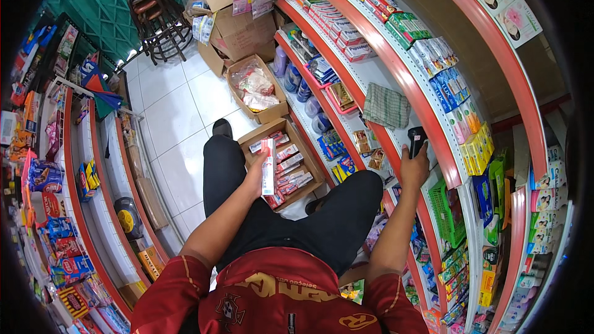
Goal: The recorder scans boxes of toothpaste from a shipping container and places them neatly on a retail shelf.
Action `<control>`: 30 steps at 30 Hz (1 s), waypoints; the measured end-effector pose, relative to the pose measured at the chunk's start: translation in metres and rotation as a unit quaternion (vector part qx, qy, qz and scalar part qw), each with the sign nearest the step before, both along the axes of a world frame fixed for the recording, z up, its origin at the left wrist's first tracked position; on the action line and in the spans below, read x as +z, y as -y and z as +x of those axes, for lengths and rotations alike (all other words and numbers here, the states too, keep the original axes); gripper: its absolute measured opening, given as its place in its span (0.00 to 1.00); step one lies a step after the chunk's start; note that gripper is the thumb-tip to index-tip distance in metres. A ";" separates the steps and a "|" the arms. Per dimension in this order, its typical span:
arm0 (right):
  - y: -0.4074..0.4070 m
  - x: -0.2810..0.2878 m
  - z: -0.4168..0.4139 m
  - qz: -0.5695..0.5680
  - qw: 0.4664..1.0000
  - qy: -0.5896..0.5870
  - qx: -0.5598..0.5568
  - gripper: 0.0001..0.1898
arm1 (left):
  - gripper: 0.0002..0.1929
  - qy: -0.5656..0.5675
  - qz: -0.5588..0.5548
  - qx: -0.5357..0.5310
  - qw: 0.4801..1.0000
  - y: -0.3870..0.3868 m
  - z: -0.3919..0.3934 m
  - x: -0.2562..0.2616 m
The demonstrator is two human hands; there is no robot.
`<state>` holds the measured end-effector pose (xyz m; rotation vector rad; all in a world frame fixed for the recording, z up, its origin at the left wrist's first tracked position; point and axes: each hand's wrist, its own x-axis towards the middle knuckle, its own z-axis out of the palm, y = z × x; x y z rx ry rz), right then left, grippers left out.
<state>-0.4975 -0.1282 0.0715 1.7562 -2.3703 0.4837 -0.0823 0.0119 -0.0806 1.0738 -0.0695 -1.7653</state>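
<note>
In my left hand (pixel 258 171) is a white and red toothpaste box (pixel 268 167), held above an open cardboard carton (pixel 309 162). More toothpaste boxes (pixel 288 164) lie in that carton on the floor between my knees. My right hand (pixel 414 165) grips a black handheld device (pixel 417 140), which looks like a barcode scanner, at the shelf edge on the right. Just beyond it a green and white checked cloth (pixel 386 105) hangs over the same shelf. Stacked Pepsodent toothpaste boxes (pixel 345 32) stand farther along that shelf.
Red-edged shelves (pixel 371 18) with soap and other goods curve along the right. Another shelf unit (pixel 74 148) runs along the left. A second carton (pixel 256 86) holding plastic-wrapped things sits beyond the first, and stacked stools (pixel 158 16) stand at the far end of the tiled floor.
</note>
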 end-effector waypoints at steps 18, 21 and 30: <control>-0.117 -0.110 0.157 0.190 0.739 0.603 0.232 0.44 | 0.25 -0.090 -0.144 0.026 0.985 0.002 -0.014 0.011; -0.134 -0.103 0.180 0.376 0.487 0.784 0.084 0.31 | 0.21 -0.083 -0.169 0.018 0.982 -0.002 -0.013 0.007; -0.098 -0.112 0.150 0.238 0.537 0.809 0.031 0.18 | 0.25 -0.054 -0.144 -0.113 0.982 -0.010 -0.012 0.014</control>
